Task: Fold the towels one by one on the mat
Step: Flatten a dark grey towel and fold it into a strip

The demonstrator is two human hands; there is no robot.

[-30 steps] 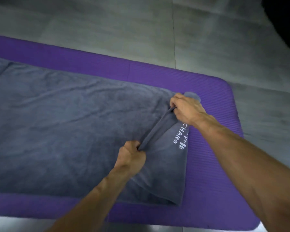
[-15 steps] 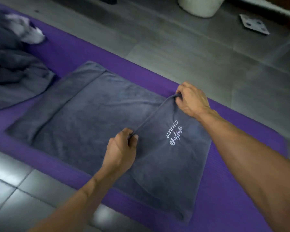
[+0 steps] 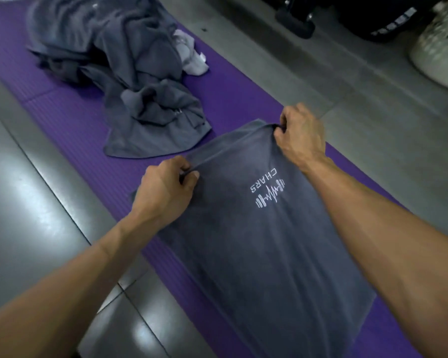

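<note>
A grey towel [image 3: 256, 249] with a white "CHARS" logo lies folded over on the purple mat [image 3: 78, 120]. My left hand [image 3: 166, 189] pinches its near-left corner of the far edge. My right hand [image 3: 300, 133] pinches the far-right corner of that same edge. The edge is stretched taut between both hands, just above the mat. A heap of crumpled grey towels [image 3: 119, 65] lies further along the mat, with a small white cloth [image 3: 192, 55] beside it.
Grey floor tiles [image 3: 31, 202] surround the mat. A white perforated basket [image 3: 442, 45] stands at the far right. Dark objects [image 3: 347, 14] sit along the back.
Both hands have carried the towel's edge across to the left, laying the top half over the bottom half. The view swung left, bringing the towel heap and basket into sight.
</note>
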